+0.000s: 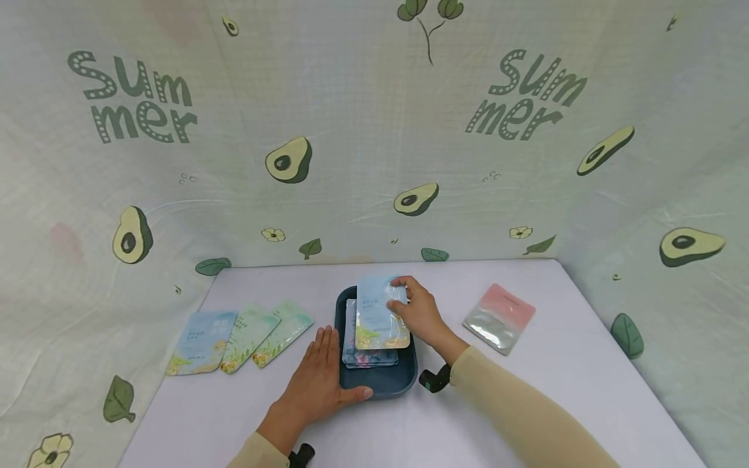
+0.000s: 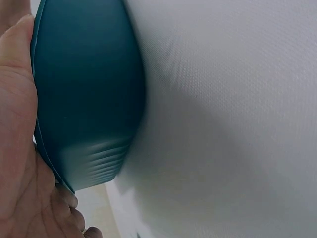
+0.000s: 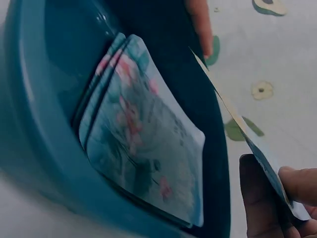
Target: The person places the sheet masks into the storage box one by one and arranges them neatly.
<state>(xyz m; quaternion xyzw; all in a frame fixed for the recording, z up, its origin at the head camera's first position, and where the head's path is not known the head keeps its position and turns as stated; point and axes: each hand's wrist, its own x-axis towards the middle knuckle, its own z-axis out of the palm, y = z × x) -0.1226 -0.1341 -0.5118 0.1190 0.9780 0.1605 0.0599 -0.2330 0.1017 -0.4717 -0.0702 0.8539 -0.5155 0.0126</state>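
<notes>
My right hand [image 1: 422,315] pinches a light blue sheet-mask packet [image 1: 374,312] between thumb and fingers, above a dark teal plastic tray [image 1: 383,388]. In the right wrist view that packet [image 3: 262,158] is seen nearly edge-on, over the tray's rim. Inside the tray lie a few blue packets with pink flowers [image 3: 143,129], stacked slightly fanned. My left hand [image 1: 318,377] rests against the tray's left side, fingers straight and the thumb at its near edge. The left wrist view shows the palm [image 2: 20,124] along the rim of the tray [image 2: 89,89].
Left on the white table [image 1: 468,416] lie a light blue packet [image 1: 201,341] and two green packets [image 1: 248,338], partly overlapping. A pink and silver packet [image 1: 500,318] lies at the right. Behind the table hangs a curtain [image 1: 351,97] printed with avocados.
</notes>
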